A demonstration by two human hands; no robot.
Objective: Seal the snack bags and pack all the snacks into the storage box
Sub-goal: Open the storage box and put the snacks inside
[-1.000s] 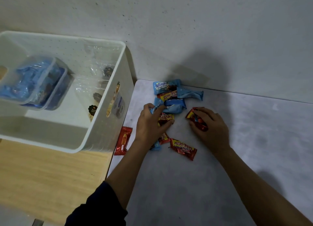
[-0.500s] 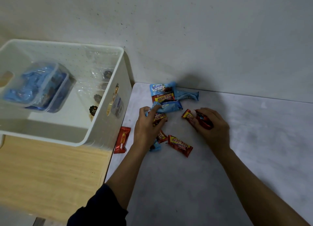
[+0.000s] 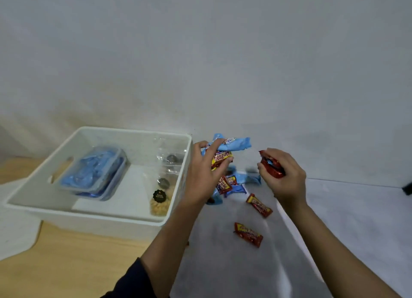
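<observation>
My left hand is raised above the table, gripping a bunch of snack packets, blue ones and a red-and-yellow one. My right hand is lifted too and holds red snack packets. More blue and red packets lie in a small heap on the table below the hands. Two red packets lie apart, nearer to me. The white storage box stands to the left of my left hand. It holds a clear lidded tub of blue packets and clear cookie bags.
The box rests partly on a wooden surface at the left. The grey tabletop stretches right and toward me. A pale wall rises directly behind the box and snacks. Something small and dark sits at the far right edge.
Both hands closed on packets and lifted off the table, the left with blue and red-yellow ones, the right with red ones. The camera tilted up, so more wall shows.
</observation>
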